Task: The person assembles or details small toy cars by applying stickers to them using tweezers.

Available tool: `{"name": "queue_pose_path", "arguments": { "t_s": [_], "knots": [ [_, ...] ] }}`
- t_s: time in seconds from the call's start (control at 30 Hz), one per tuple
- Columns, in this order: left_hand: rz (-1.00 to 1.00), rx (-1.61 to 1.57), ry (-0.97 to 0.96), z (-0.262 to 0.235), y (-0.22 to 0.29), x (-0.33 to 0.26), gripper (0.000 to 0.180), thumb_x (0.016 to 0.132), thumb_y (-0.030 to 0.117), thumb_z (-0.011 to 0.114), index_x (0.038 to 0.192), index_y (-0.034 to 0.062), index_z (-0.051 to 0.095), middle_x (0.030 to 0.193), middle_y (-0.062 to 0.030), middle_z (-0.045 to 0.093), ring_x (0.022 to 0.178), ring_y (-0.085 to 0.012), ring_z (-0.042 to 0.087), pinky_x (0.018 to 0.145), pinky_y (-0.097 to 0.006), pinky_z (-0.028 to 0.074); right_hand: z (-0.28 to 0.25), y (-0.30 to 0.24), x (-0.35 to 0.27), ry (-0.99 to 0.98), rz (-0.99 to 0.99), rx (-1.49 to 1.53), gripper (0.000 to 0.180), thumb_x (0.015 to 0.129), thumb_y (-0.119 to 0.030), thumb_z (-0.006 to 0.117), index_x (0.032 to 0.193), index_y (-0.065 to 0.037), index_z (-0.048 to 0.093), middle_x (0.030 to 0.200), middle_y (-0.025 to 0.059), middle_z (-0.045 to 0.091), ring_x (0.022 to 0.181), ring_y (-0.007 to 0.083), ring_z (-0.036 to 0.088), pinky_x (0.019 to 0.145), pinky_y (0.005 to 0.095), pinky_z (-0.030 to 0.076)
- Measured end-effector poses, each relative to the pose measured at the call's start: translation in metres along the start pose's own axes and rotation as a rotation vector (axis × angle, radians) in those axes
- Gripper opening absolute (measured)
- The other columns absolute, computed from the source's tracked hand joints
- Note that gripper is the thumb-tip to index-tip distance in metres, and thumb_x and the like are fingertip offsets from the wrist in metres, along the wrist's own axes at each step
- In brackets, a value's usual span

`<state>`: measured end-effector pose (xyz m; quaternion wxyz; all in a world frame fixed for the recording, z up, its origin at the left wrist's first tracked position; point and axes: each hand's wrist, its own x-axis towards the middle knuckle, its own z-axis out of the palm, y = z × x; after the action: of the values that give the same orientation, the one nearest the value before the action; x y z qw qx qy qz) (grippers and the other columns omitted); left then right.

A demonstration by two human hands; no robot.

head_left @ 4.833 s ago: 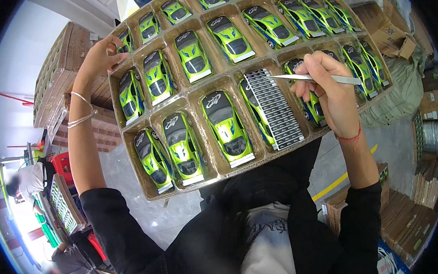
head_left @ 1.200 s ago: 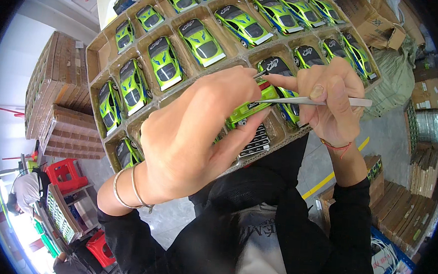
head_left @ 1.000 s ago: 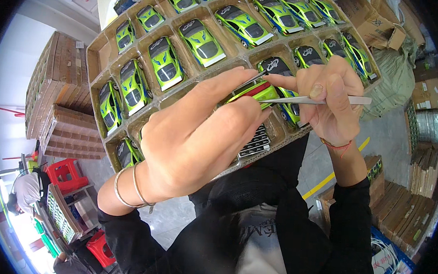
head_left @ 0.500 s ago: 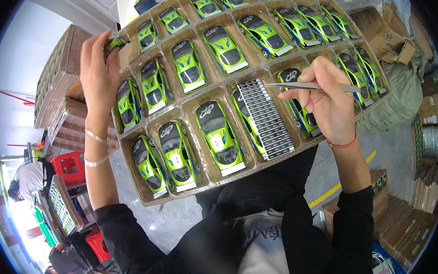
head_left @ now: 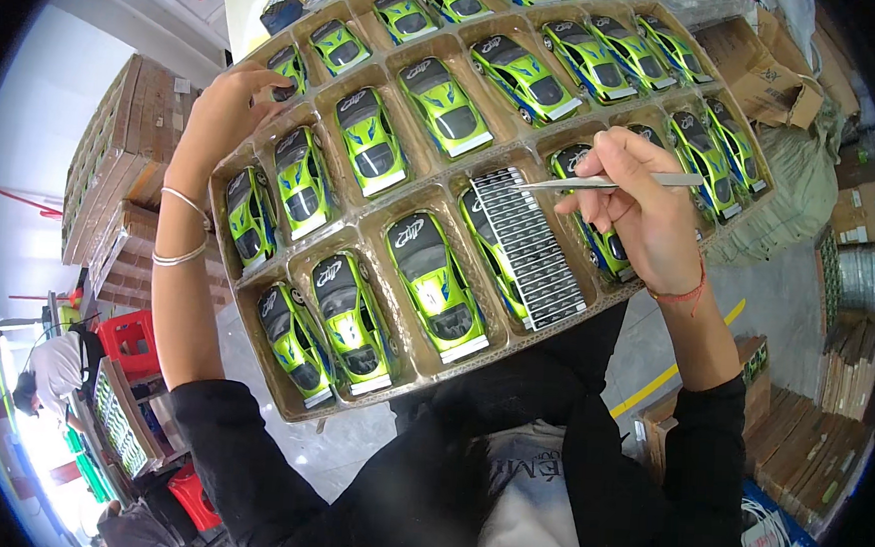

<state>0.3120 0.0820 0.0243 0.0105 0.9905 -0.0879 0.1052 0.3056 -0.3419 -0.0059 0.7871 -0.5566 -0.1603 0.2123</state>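
Observation:
My left hand (head_left: 229, 112) reaches over the tray's far left corner, fingers bent round the near end of a small green toy car (head_left: 287, 64); its palm hides part of that compartment. My right hand (head_left: 644, 201) pinches steel tweezers (head_left: 613, 183), pointing left. Their tip is at the upper part of a sheet of black-and-white stickers (head_left: 531, 251). This sheet lies slanted over another green toy car (head_left: 485, 236) and the compartment beside it. The brown moulded tray (head_left: 407, 357) holds several green cars with dark windows, in rows.
Stacked cartons (head_left: 114, 153) stand at the left, near a red plastic stool (head_left: 131, 343). A person (head_left: 61, 366) bends over another tray of green items (head_left: 126, 420). An opened cardboard box (head_left: 760, 78) and a green sack (head_left: 777, 214) are at the right.
My left hand, with a green toy car in its fingers, has moved right and onto the tray's far left corner. My right hand and the tweezers have shifted slightly left. The tray has tilted a little.

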Motion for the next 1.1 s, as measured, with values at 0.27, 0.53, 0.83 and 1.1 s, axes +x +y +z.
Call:
{"name": "queue_pose_path", "arguments": {
  "t_s": [0.27,0.53,0.83,1.1],
  "knots": [
    [-0.246,-0.081,0.122,0.008,0.017,0.006,0.03,0.08,0.007,0.068,0.109,0.0106,0.071,0.114,-0.0104,0.067,0.09,-0.0314,0.067,0.079,-0.038,0.055,-0.005,0.003,-0.002,0.017,-0.037,-0.027,0.029,0.101,-0.024,0.055,0.09,0.001,0.065,0.074,0.007,0.065,0.061,0.009,0.059,0.055,0.0201,0.044],
    [-0.183,-0.156,0.32,0.039,0.015,0.009,0.038,0.087,0.03,0.073,0.119,0.0107,0.07,0.119,-0.0108,0.068,0.089,-0.0244,0.069,0.077,-0.033,0.055,-0.02,0.001,-0.005,0.064,-0.084,-0.294,0.027,0.099,-0.023,0.058,0.085,-0.001,0.067,0.065,0.002,0.062,0.054,0.0026,0.05,0.05,0.0181,0.037],
    [0.122,0.515,0.346,0.04,0.022,0.027,0.042,0.094,0.027,0.061,0.135,0.0306,0.055,0.114,-0.004,0.068,0.089,-0.0242,0.068,0.066,-0.037,0.059,-0.023,0.001,-0.01,0.042,-0.076,-0.296,0.028,0.099,-0.024,0.059,0.084,-0.002,0.067,0.063,0.0018,0.062,0.051,0.0021,0.047,0.047,0.0183,0.035],
    [-0.253,0.347,0.37,0.014,0.018,0.022,0.041,0.094,0.032,0.06,0.134,0.0245,0.057,0.103,-0.0115,0.071,0.076,-0.0304,0.069,0.068,-0.041,0.058,-0.02,-0.002,-0.014,0.044,-0.014,-0.322,0.03,0.098,-0.025,0.06,0.08,-0.002,0.065,0.062,0.0035,0.063,0.048,0.0035,0.051,0.045,0.0186,0.037]
  ]
}}
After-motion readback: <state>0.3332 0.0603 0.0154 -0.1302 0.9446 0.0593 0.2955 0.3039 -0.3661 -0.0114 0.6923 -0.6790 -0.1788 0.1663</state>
